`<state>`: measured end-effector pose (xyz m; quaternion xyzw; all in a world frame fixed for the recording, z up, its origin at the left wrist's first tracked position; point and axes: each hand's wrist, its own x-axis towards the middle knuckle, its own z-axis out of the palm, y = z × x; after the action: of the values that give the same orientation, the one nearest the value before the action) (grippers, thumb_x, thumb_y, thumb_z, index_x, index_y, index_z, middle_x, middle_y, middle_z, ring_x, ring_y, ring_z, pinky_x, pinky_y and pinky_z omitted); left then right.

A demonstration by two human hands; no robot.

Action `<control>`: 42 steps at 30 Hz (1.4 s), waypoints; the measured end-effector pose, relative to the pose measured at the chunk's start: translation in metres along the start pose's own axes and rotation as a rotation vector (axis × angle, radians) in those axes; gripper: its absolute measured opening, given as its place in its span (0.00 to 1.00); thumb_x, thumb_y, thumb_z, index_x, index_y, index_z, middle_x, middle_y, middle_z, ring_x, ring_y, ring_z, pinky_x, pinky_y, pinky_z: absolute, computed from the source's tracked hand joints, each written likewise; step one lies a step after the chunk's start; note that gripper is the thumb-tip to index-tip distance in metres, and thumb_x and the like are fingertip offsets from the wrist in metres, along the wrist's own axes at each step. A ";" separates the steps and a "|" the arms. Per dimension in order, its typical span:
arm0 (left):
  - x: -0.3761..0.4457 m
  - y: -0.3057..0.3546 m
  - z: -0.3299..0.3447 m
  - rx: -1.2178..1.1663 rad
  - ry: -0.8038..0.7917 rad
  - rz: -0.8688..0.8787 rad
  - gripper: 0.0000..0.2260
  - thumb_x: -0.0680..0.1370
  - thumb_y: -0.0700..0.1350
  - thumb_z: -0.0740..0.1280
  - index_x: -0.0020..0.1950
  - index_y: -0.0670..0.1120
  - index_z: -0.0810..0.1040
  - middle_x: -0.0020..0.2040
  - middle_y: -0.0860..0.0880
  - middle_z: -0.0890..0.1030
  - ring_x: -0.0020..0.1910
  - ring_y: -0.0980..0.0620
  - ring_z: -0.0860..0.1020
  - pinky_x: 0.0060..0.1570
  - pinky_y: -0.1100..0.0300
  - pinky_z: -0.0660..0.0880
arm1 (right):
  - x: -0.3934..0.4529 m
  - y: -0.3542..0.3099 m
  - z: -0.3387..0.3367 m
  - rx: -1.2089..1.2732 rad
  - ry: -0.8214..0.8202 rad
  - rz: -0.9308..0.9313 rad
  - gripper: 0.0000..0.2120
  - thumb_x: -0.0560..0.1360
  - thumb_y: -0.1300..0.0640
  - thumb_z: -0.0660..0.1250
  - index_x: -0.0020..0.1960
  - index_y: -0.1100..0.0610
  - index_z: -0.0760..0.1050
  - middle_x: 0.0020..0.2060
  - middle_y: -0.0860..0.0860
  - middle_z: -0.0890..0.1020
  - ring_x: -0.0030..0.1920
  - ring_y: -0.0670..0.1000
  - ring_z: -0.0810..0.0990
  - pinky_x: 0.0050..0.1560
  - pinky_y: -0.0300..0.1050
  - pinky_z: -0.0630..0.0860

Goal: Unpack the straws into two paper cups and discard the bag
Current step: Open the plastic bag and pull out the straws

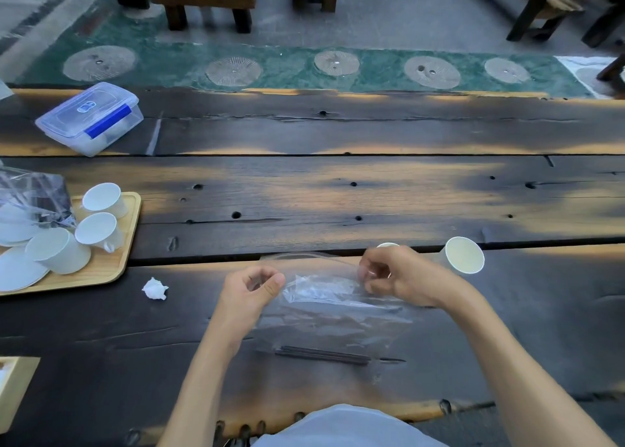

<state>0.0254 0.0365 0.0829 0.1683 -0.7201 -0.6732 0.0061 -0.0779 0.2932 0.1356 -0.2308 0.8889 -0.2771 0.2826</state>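
Observation:
A clear plastic bag (333,314) hangs in front of me over the dark wooden table (338,189). My left hand (252,289) pinches its top left edge and my right hand (399,276) pinches its top right edge. Several dark straws (324,355) lie across the bottom of the bag. One white paper cup (464,254) stands tilted just right of my right hand. A second paper cup (387,245) shows only its rim behind my right hand's fingers.
A wooden tray (111,267) at the left holds several white cups and plates under crumpled plastic wrap (33,193). A crumpled white tissue (155,288) lies near it. A clear lidded box with blue clips (91,117) sits far left. Wooden benches stand beyond the table.

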 end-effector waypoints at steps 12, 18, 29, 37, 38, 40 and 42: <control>0.009 -0.002 -0.003 0.085 0.038 0.000 0.06 0.76 0.42 0.71 0.42 0.41 0.82 0.28 0.54 0.80 0.28 0.63 0.74 0.31 0.70 0.70 | -0.018 0.007 -0.015 -0.145 -0.045 0.124 0.07 0.76 0.60 0.64 0.46 0.50 0.77 0.37 0.43 0.77 0.34 0.41 0.71 0.29 0.30 0.65; 0.013 -0.001 -0.011 0.056 0.071 -0.009 0.07 0.78 0.42 0.69 0.41 0.41 0.81 0.27 0.53 0.77 0.26 0.58 0.69 0.27 0.65 0.65 | -0.021 0.020 -0.025 -0.141 0.040 0.154 0.11 0.75 0.66 0.60 0.45 0.54 0.79 0.37 0.47 0.83 0.36 0.49 0.80 0.42 0.45 0.78; 0.018 0.014 -0.013 0.041 -0.106 0.111 0.11 0.78 0.48 0.67 0.39 0.43 0.80 0.33 0.48 0.78 0.34 0.51 0.72 0.34 0.64 0.69 | -0.003 -0.040 0.006 -0.102 0.434 -0.407 0.10 0.76 0.59 0.66 0.57 0.60 0.77 0.53 0.52 0.80 0.53 0.48 0.77 0.55 0.38 0.72; 0.024 0.017 -0.015 0.098 -0.046 0.191 0.07 0.77 0.43 0.70 0.41 0.41 0.82 0.38 0.50 0.82 0.40 0.58 0.78 0.43 0.68 0.72 | 0.034 -0.064 -0.004 0.008 -0.104 -0.051 0.02 0.75 0.60 0.69 0.45 0.60 0.78 0.29 0.44 0.80 0.30 0.44 0.79 0.30 0.33 0.70; 0.024 0.013 -0.015 0.083 0.024 0.186 0.05 0.76 0.43 0.71 0.44 0.41 0.82 0.41 0.49 0.83 0.41 0.58 0.78 0.45 0.68 0.73 | 0.034 -0.067 -0.004 0.017 -0.137 -0.068 0.02 0.75 0.62 0.68 0.44 0.60 0.77 0.27 0.42 0.80 0.29 0.44 0.79 0.30 0.33 0.70; 0.026 -0.003 -0.016 -0.018 0.216 0.151 0.07 0.77 0.42 0.71 0.52 0.41 0.82 0.47 0.50 0.84 0.46 0.59 0.80 0.49 0.69 0.74 | 0.030 -0.072 -0.006 0.155 -0.180 -0.093 0.03 0.76 0.63 0.66 0.44 0.62 0.75 0.33 0.41 0.85 0.34 0.49 0.81 0.32 0.35 0.72; 0.027 -0.024 -0.013 -0.197 0.435 0.061 0.09 0.78 0.42 0.69 0.57 0.42 0.80 0.51 0.51 0.82 0.51 0.57 0.79 0.54 0.64 0.74 | 0.024 -0.076 -0.007 0.385 -0.215 -0.109 0.03 0.77 0.65 0.64 0.44 0.63 0.72 0.47 0.51 0.87 0.42 0.55 0.84 0.36 0.37 0.74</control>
<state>0.0083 0.0158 0.0547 0.2859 -0.6375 -0.6875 0.1979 -0.0811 0.2259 0.1788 -0.2485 0.7704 -0.4304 0.3993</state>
